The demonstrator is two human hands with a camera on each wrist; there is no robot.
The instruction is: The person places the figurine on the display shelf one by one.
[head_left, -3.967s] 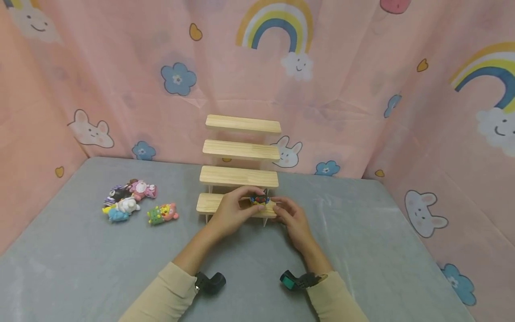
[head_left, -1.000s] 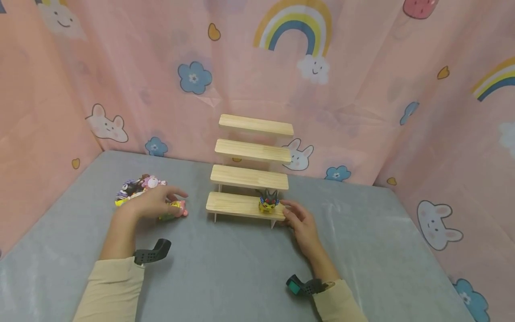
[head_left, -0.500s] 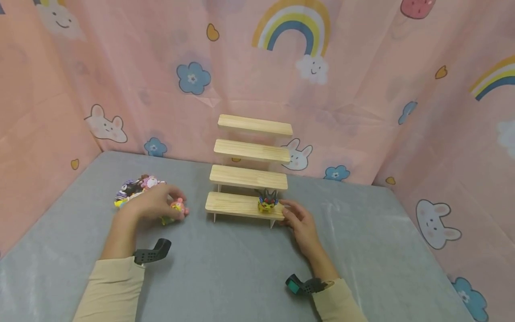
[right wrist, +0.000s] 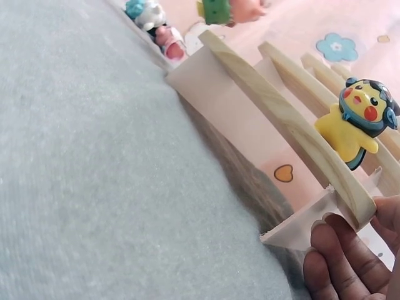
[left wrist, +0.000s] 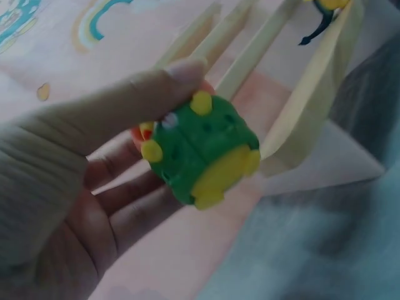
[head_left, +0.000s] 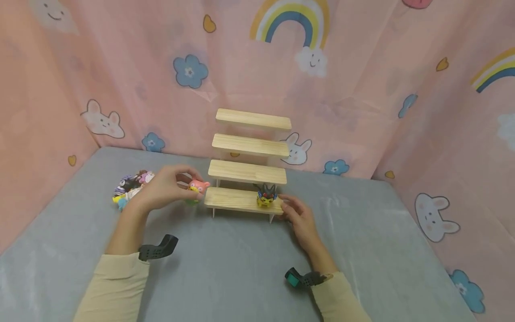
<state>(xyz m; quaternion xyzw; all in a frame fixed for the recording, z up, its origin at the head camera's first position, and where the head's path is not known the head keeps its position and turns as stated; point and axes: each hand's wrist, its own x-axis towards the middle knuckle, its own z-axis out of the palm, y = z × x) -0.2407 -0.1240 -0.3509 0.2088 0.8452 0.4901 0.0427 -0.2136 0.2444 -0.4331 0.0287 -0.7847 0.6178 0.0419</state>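
Observation:
My left hand (head_left: 165, 190) grips a small toy figurine (head_left: 198, 185) with a pink head and a green body, off the table beside the left end of the lowest shelf. In the left wrist view the green figurine (left wrist: 203, 147) turns its yellow feet toward the camera, between thumb and fingers. A four-step wooden display stand (head_left: 229, 200) stands mid-table. On its lowest shelf, near the right end, sits a yellow figurine (head_left: 265, 200) with a dark eared hood. My right hand (head_left: 301, 221) holds that shelf's right end; in the right wrist view, fingers (right wrist: 331, 250) curl below the board (right wrist: 300, 137).
A cluster of several figurines (head_left: 130, 184) lies at the left, partly behind my left forearm. Grey cloth covers the table (head_left: 225, 268). A pink printed curtain (head_left: 161, 107) closes off the back and sides.
The left hand let go of the yellow figurine on the lowest shelf, went left, took the pink-and-green figurine and lifted it rightward toward the stand. The right hand stays at the shelf's end.

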